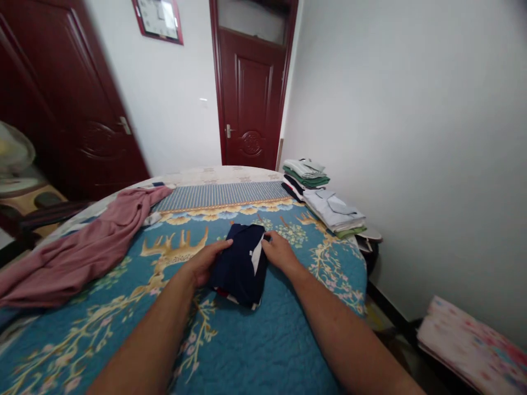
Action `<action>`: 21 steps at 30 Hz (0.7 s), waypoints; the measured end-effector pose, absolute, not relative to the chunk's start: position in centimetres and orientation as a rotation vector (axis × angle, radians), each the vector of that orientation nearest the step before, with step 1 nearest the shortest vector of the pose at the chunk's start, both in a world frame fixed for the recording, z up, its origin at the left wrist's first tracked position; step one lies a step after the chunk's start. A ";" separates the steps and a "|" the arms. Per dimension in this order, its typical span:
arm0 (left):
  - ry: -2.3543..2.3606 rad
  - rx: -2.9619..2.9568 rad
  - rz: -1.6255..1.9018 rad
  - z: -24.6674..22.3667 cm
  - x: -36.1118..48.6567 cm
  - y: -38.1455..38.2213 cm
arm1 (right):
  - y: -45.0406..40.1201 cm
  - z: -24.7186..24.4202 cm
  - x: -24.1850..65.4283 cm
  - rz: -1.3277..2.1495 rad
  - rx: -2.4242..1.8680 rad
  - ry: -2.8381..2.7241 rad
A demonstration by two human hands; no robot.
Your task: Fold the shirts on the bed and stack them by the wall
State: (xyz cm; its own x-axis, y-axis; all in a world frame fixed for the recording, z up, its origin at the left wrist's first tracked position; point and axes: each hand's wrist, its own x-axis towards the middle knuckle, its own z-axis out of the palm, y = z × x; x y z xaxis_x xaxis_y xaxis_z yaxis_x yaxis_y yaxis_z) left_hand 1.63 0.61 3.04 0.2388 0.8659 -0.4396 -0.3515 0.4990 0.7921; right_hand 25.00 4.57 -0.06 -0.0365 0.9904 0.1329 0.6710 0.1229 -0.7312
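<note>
A folded navy garment with a white patch lies in a compact bundle on the teal patterned cloth, red and white edges showing at its near side. My left hand holds the bundle's left side, thumb on top and the other fingers mostly hidden. At the upper right corner, my right hand pinches the edge beside the white patch.
A pink garment is spread at the left. Two stacks of folded clothes, one green and white, one light grey, stand at the back right near the wall. Floral fabric lies at lower right.
</note>
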 end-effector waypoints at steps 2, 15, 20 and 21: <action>0.963 0.635 1.002 2.8 2.0 0.5 | 4.9 -0.5 24.8 0.687 -1.530 -1.731; 0.917 0.496 1.290 2.4 2.6 -0.3 | 5.7 -1.8 22.8 1.324 -1.042 -1.125; 0.859 0.405 1.585 2.5 2.1 0.6 | 5.1 -1.3 22.9 1.837 -0.825 -0.930; 0.843 0.381 1.618 2.6 2.0 0.8 | 4.8 -1.2 22.8 1.903 -0.772 -0.962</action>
